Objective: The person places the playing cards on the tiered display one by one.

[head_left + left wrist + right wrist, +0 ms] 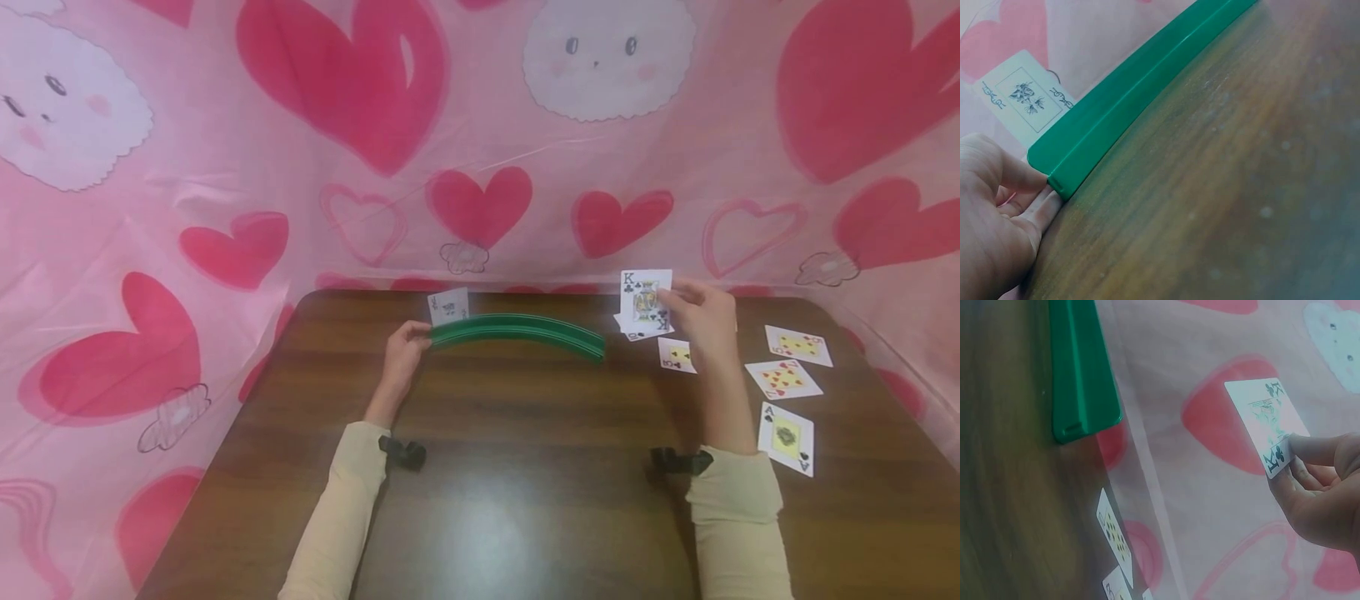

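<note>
A green curved playing card holder [517, 329] stands on the table, with a joker card [450, 306] upright in its left end. My left hand [406, 354] holds that end, thumb and fingers at the corner of the holder [1104, 119] in the left wrist view. To the right, my right hand [701, 321] pinches a king of clubs [643, 296] by its side edge, raised above the table. The king [1266, 422] faces the camera in the right wrist view, apart from the holder. Another card [637, 337] lies partly hidden below it.
A three of clubs [677, 356] lies partly behind my right wrist. Further right are a red-pip card [798, 344], a seven of hearts [783, 380] and a black ace [786, 439]. Pink heart-patterned cloth [480, 125] hangs behind the brown wooden table [480, 433].
</note>
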Motion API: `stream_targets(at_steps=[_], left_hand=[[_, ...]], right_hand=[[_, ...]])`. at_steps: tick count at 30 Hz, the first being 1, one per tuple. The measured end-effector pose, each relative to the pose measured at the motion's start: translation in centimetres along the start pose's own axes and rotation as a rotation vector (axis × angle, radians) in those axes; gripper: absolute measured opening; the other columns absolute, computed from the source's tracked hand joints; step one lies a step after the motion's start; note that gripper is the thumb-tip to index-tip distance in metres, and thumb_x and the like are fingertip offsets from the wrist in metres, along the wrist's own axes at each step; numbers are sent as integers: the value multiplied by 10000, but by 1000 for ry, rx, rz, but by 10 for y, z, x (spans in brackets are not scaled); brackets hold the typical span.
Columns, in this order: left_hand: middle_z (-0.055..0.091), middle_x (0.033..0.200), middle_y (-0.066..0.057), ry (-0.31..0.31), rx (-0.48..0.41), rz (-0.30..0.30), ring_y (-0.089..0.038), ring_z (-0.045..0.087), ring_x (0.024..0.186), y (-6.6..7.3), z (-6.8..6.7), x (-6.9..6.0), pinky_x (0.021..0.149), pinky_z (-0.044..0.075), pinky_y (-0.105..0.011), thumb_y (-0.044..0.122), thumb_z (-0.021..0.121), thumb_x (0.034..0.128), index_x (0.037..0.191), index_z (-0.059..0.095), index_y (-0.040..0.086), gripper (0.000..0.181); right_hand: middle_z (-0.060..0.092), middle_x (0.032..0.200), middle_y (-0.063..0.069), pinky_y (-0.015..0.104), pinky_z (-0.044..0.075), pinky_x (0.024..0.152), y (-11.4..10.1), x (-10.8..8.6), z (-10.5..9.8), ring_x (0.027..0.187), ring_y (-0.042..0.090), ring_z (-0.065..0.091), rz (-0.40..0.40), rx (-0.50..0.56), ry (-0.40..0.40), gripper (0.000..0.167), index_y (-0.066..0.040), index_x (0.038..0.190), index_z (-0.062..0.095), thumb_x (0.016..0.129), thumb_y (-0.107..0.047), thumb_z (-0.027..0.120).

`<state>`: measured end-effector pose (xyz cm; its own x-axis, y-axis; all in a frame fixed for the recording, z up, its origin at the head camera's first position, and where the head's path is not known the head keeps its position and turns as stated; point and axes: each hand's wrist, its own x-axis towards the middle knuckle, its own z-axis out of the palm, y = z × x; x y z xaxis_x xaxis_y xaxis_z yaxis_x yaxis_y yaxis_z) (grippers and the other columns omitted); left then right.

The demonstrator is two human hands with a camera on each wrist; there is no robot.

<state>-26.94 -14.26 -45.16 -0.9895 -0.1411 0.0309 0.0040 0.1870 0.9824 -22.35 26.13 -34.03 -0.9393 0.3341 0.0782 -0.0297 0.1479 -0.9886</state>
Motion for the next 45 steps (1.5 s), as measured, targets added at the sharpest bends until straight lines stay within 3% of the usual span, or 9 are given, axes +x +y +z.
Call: stream_targets(at_steps=[6,10,22,32,45], left_hand=[[562,1052,-97,-4,2,16,-230,501,954,-1,-1,0,843,389,-380,32,518,819,991,596,46,189],[557,1057,-103,-11,-1,8,-238,499,953,0,-1,-1,842,387,-388,33,510,828,998,591,41,189],[558,1048,-97,-17,4,10,-227,491,951,0,0,-3,834,385,-379,31,512,827,994,594,46,186],[555,1052,-95,-20,7,3,-229,490,957,1,0,0,850,381,-385,39,504,836,1006,591,51,191],[570,1035,-104,-4,12,17,-231,508,935,-1,0,0,827,395,-385,37,525,806,999,600,41,206]], right_hand=[[642,757,-24,206,487,598,-3,1,8,659,96,593,-20,166,18,360,16,1049,612,729,-121,706],[652,747,0,215,495,598,-6,1,13,665,114,607,-55,223,-5,328,53,1026,608,737,-77,692],[645,802,-3,223,497,639,-6,-1,21,727,127,617,-29,194,-26,401,72,1075,572,747,-127,689],[656,787,26,232,490,624,-11,0,29,705,140,612,-56,307,-25,290,12,981,636,723,-99,709],[647,821,36,240,485,643,-20,-2,47,758,163,605,-66,304,-45,290,23,973,616,734,-118,701]])
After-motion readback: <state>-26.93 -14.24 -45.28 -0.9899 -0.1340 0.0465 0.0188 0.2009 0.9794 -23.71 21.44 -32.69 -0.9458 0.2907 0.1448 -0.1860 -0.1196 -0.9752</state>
